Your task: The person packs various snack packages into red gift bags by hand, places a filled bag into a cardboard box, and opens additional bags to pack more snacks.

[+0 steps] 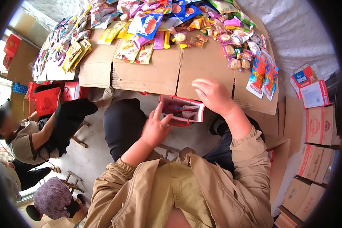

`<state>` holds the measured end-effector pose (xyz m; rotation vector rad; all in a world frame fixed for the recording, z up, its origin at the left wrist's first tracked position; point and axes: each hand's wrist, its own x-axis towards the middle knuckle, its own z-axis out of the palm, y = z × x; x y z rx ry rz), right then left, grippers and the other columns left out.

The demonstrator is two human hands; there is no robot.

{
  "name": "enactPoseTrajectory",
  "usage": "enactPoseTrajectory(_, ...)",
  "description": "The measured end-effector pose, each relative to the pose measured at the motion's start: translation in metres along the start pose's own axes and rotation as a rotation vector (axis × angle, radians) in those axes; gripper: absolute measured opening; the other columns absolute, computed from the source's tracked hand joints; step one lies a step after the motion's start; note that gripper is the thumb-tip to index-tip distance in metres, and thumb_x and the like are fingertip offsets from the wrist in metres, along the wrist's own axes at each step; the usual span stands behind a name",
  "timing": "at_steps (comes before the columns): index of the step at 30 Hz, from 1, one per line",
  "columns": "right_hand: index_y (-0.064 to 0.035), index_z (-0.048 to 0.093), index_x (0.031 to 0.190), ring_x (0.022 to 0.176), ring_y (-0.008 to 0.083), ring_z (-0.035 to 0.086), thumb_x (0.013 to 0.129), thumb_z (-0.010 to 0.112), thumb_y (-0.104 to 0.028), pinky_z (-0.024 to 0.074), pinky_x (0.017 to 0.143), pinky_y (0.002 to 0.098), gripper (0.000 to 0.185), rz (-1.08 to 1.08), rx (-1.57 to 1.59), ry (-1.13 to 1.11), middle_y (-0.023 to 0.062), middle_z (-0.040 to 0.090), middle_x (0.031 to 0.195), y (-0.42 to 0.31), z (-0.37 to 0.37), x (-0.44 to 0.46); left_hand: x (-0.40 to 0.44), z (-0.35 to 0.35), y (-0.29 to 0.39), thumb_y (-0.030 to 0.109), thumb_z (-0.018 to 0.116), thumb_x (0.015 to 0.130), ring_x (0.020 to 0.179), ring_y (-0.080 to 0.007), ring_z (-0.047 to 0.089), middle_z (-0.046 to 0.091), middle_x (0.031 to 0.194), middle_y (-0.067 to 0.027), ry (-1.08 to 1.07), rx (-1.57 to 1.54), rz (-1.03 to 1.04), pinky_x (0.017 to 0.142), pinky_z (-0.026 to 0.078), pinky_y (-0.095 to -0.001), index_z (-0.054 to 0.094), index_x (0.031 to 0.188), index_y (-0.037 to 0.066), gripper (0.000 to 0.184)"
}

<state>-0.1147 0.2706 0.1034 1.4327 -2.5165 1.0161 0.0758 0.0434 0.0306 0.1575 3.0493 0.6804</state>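
Observation:
A red box (202, 110) with white inner walls stands open-topped between my knees, at the front edge of the cardboard-covered table. Several small snack packets (188, 112) lie inside it. My left hand (155, 127) rests at the box's left rim, its index finger and thumb stretched out and apart. Over the box's right side, near the cardboard edge, hovers my right hand (212, 95). Its fingers point left, extended, and nothing shows in them. Beyond the hands, a blue-and-white snack bag (145, 25) and yellow packets (129, 49) lie on the cardboard (148, 76).
Piles of wrapped snacks (235, 38) spread along the table's far side, with red-and-blue packets (258, 76) at the right. Cardboard cartons (315, 125) are stacked on the right. At the left, a seated person (38, 133) holds a red box (47, 100); other people sit behind.

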Motion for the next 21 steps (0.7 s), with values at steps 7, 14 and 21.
enactPoseTrajectory(7,-0.0015,0.068,0.125,0.115,0.0345,0.066,0.094,0.067,-0.008,0.0541,0.100,0.0434,0.031,-0.045,-0.127,0.111,0.0152,0.069,0.125,0.005,0.025,0.053,-0.003,-0.003,-0.005,0.023,0.086,0.076,0.133,-0.0501,0.050,0.029,0.163,-0.0302,-0.046,-0.017,0.027,0.109,0.049,-0.0529,0.061,0.141,0.020,0.069)
enactPoseTrajectory(14,-0.0011,0.058,0.143,0.119,0.0281,0.065,0.103,0.063,-0.014,0.0523,0.102,0.0382,0.043,0.137,0.351,0.188,0.0162,0.063,0.136,0.013,0.078,0.130,-0.006,-0.013,-0.014,0.024,0.085,0.078,0.135,-0.0475,0.049,0.027,0.165,-0.0296,-0.108,-0.030,0.049,0.111,0.049,-0.0511,0.062,0.142,0.021,0.069)
enactPoseTrajectory(21,-0.0146,0.047,0.160,0.126,0.0123,0.058,0.107,0.062,-0.021,0.0453,0.108,0.0270,0.055,0.492,0.856,0.108,0.0082,0.050,0.156,0.020,0.106,0.201,-0.010,-0.014,-0.024,0.027,0.085,0.079,0.136,-0.0437,0.049,0.024,0.166,-0.0294,-0.153,-0.082,0.060,0.110,0.050,-0.0494,0.062,0.142,0.023,0.067)
